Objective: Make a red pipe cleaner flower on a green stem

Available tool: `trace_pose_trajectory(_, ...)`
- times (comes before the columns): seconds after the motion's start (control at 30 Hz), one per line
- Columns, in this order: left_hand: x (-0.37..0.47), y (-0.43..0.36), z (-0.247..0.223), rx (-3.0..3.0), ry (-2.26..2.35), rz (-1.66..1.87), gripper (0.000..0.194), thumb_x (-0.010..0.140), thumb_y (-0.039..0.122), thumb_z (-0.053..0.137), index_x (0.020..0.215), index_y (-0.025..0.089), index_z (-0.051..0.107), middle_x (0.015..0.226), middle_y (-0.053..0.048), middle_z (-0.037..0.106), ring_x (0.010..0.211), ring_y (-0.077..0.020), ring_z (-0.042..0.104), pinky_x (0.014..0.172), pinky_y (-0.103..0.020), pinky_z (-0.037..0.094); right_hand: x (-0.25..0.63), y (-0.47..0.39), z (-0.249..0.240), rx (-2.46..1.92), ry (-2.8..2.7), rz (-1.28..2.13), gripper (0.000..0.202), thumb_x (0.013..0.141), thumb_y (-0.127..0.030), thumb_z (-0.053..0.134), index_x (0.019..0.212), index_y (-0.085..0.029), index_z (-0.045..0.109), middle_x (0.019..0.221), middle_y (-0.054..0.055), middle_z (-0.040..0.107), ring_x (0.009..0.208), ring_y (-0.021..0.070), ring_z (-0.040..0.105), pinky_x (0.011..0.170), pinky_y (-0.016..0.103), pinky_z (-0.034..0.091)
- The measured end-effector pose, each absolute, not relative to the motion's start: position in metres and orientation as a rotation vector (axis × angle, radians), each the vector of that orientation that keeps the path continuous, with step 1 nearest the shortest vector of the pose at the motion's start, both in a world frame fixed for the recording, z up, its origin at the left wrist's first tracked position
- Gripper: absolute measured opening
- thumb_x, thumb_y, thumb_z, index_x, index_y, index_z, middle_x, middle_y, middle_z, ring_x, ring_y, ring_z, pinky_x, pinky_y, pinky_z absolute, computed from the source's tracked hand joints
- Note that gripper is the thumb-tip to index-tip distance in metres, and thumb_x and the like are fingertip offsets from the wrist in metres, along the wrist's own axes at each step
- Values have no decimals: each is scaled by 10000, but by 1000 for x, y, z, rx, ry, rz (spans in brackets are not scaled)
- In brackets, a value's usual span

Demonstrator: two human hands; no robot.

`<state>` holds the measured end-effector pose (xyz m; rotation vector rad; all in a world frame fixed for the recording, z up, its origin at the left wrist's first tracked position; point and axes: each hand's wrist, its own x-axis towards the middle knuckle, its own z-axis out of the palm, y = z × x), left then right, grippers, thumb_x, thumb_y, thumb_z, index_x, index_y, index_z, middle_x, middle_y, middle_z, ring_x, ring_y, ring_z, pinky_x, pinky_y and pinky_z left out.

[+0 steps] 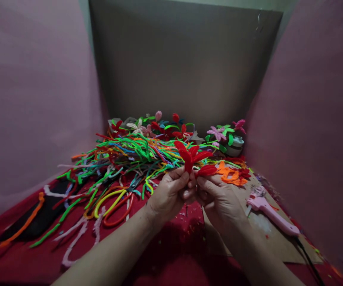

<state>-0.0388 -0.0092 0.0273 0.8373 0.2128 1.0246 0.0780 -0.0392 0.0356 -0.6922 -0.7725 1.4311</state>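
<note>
Both my hands meet in the middle, raised above the red cloth. My left hand (171,192) is closed, thumb and fingers pinching the base of a red pipe-cleaner flower (191,154) whose fuzzy petals spread upward. In my right hand (219,196), also closed, a separate-looking red petal (206,171) is pinched between thumb and fingers, close against the flower's base. Whether petal and flower are joined there is hidden by my fingers. Just beyond my right hand lie orange pipe-cleaner petals (232,174).
A heap of colourful pipe cleaners (141,147) spreads behind and left. Scissors (114,204) with yellow and red handles lie left. A pink glue gun (272,214) with a black cord rests on cardboard (293,248) at right. Finished-looking flowers (217,133) stand at the back.
</note>
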Motion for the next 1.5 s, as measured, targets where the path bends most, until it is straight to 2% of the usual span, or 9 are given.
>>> trace_pose_trajectory(0.23, -38, -10, 28, 956, 225, 1038, 187, 767, 282, 625, 699, 116, 575, 605, 14, 479, 444, -43, 420, 445, -181, 306, 76, -34, 35, -640, -710, 1364, 95, 590, -166, 751, 607, -144, 661, 515, -22, 589, 436, 51, 403, 419, 163, 312)
trace_pose_trajectory(0.4, -37, -11, 31, 1065, 294, 1066, 220, 760, 338, 627, 751, 119, 609, 623, -17, 554, 490, -90, 506, 452, -201, 370, 79, -37, 37, -603, -635, 1303, 106, 574, -161, 759, 575, -153, 654, 508, -31, 555, 441, 67, 422, 422, 196, 351)
trace_pose_trajectory(0.53, -39, -11, 33, 1164, 434, 1113, 232, 826, 334, 541, 825, 116, 621, 627, -41, 607, 519, -101, 547, 478, -195, 393, 86, -41, 35, -602, -603, 1171, 133, 576, -145, 769, 568, -165, 638, 516, -45, 529, 471, 61, 425, 458, 192, 363)
trace_pose_trajectory(0.73, -39, -14, 34, 1297, 617, 1204, 223, 840, 333, 509, 755, 136, 571, 641, -3, 586, 466, -68, 514, 454, -184, 369, 86, -47, 36, -660, -729, 1088, 102, 598, -158, 769, 629, -175, 673, 577, -32, 571, 516, 65, 449, 511, 197, 383)
trace_pose_trajectory(1.0, -37, -14, 30, 1387, 734, 1255, 190, 836, 301, 492, 732, 151, 544, 561, 29, 516, 425, -56, 438, 443, -190, 344, 70, -54, 49, -721, -764, 1048, 112, 569, -158, 776, 658, -177, 709, 580, -19, 617, 491, 58, 450, 473, 180, 391)
trace_pose_trajectory(1.17, -35, -15, 28, 1376, 717, 1246, 145, 827, 280, 496, 757, 161, 540, 574, 29, 523, 440, -65, 462, 451, -195, 358, 69, -54, 46, -723, -887, 969, 52, 658, -156, 728, 635, -196, 703, 571, -34, 618, 503, 53, 491, 484, 154, 423)
trace_pose_trajectory(1.23, -35, -15, 28, 1376, 721, 1238, 153, 825, 281, 497, 734, 161, 529, 534, 35, 507, 426, -66, 447, 445, -195, 346, 71, -54, 44, -715, -964, 882, 79, 697, -145, 699, 677, -221, 707, 616, -39, 640, 553, 67, 541, 544, 168, 465)
trace_pose_trajectory(1.37, -34, -16, 29, 1386, 743, 1228, 144, 820, 276, 501, 744, 158, 536, 485, 44, 492, 408, -67, 428, 428, -192, 320, 75, -58, 46, -724, -1158, 613, 156, 715, -111, 675, 801, -236, 712, 854, -5, 686, 784, 135, 614, 713, 241, 507)
trace_pose_trajectory(1.5, -33, -19, 33, 1372, 749, 1212, 119, 805, 256, 517, 751, 154, 545, 485, 48, 497, 393, -62, 422, 418, -189, 317, 79, -60, 50, -764, -1192, 565, 188, 737, -120, 655, 890, -218, 703, 911, 19, 684, 817, 158, 620, 740, 274, 511)
